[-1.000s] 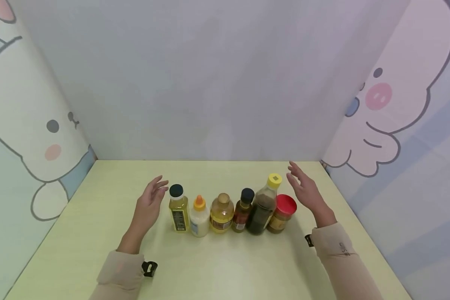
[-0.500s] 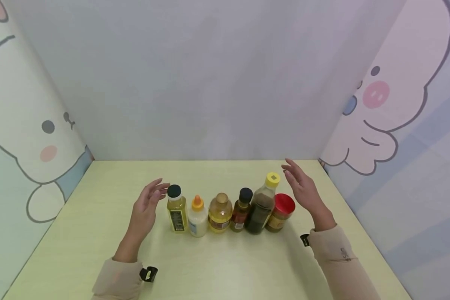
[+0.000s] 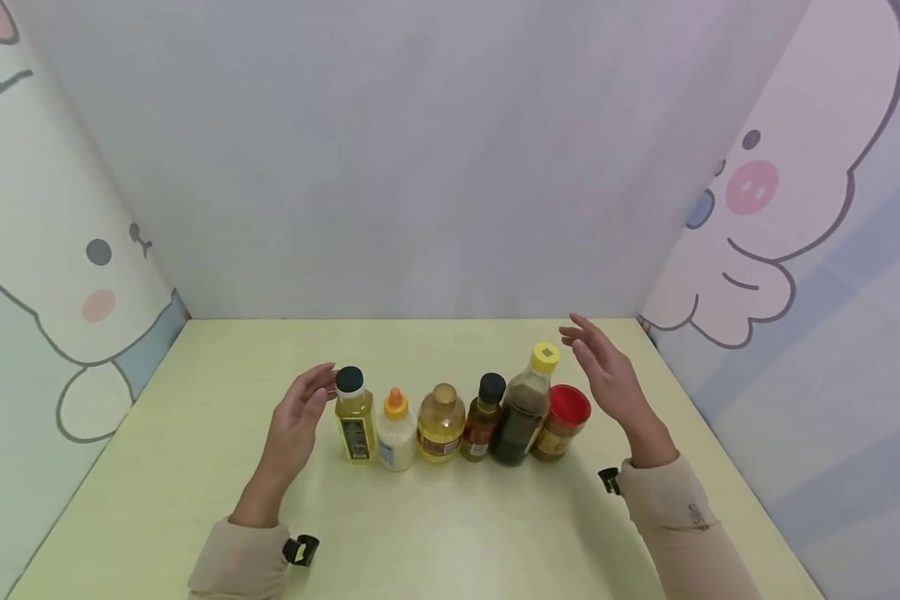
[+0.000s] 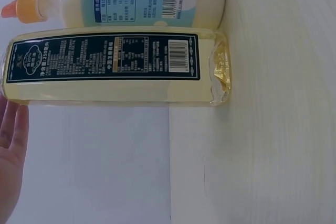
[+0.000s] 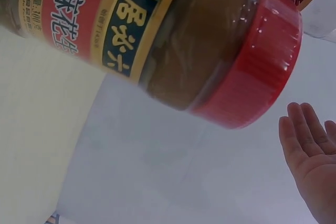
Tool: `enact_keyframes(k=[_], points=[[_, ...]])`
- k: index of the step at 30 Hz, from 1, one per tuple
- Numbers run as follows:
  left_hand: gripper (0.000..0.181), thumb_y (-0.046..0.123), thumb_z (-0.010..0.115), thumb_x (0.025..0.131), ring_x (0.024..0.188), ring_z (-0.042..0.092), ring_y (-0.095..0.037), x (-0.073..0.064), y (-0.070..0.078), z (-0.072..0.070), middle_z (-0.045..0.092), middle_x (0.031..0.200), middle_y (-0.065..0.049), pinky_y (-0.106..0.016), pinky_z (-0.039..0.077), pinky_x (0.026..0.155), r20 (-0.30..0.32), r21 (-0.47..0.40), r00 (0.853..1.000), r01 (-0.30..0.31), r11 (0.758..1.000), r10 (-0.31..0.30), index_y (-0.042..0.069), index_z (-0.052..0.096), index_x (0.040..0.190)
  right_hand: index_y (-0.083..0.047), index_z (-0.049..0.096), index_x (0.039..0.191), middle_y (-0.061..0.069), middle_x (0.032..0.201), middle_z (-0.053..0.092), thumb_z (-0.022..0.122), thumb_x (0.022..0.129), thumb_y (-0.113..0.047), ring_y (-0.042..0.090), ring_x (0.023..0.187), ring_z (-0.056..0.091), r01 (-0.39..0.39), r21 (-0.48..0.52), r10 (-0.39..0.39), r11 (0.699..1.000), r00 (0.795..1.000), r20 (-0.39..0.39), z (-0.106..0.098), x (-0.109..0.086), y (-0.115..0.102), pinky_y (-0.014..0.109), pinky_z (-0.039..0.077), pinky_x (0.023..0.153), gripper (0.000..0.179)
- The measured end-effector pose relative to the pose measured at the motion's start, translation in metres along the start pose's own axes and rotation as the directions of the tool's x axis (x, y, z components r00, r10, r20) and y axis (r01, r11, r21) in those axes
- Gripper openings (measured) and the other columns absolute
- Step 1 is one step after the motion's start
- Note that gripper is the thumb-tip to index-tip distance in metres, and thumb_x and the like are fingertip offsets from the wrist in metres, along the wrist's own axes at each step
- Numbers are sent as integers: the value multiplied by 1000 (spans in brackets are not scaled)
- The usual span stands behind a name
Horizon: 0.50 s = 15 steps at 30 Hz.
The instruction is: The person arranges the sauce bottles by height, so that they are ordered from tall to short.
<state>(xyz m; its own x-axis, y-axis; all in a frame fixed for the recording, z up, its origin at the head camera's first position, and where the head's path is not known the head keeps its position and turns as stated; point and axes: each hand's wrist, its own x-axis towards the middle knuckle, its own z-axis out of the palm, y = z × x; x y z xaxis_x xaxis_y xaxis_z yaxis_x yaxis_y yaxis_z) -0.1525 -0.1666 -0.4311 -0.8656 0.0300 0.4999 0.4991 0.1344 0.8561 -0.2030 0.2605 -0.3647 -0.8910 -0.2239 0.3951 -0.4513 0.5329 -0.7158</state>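
Observation:
My left hand (image 3: 292,421) is at the left end of a row of bottles, its fingers loosely spread. Its fingertips come right up to the neck of a yellowish oil bottle (image 3: 357,427) with a dark cap. In the left wrist view, fingers (image 4: 20,129) show beside the top of that oil bottle (image 4: 105,92). On the other side my right hand (image 3: 613,379) is held with relaxed fingers, above and right of a red-lidded jar (image 3: 553,442) of brown paste. In the right wrist view the jar (image 5: 181,45) is large, with the hand (image 5: 312,156) apart from its lid.
Between these stand a white squeeze bottle (image 3: 397,442) with orange cap, a round yellow bottle (image 3: 441,433), a small black-capped sauce bottle (image 3: 480,433) and a tall dark yellow-capped bottle (image 3: 521,417). Cartoon-printed curtains (image 3: 420,167) close off the back and sides of the pale table (image 3: 450,533).
The left hand has shifted slightly right to the oil bottle's neck, and the right hand slightly left toward the yellow-capped bottle. The bottles and jar keep their places on the table.

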Motion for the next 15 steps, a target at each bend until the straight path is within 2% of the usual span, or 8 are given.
enact_keyframes(k=[3,8,15], points=[[35,0,42,103,113,54,-4,-2,0,2,55,126,-8,-16,42,94,5,8,1000,22,1000,-22,-9,43,137,-5,33,150,20,136,53,41,106,-15,35,122,51,9,19,-10,1000,1000,6,-1,-3,-5,11,36,94,45],[36,1,45,103,118,50,-1,-2,-1,4,52,130,-23,-15,40,96,9,26,999,47,999,-48,-8,43,138,-6,35,150,20,135,54,42,106,-11,34,122,51,31,43,-32,999,999,11,0,-6,-12,11,36,95,45],[37,-3,50,99,115,51,-2,1,1,6,54,127,-19,-14,39,97,1,65,1000,5,998,-5,-8,45,136,-6,36,149,19,135,54,43,105,-8,33,122,51,55,77,-57,996,998,22,3,-9,-19,13,38,94,45]])
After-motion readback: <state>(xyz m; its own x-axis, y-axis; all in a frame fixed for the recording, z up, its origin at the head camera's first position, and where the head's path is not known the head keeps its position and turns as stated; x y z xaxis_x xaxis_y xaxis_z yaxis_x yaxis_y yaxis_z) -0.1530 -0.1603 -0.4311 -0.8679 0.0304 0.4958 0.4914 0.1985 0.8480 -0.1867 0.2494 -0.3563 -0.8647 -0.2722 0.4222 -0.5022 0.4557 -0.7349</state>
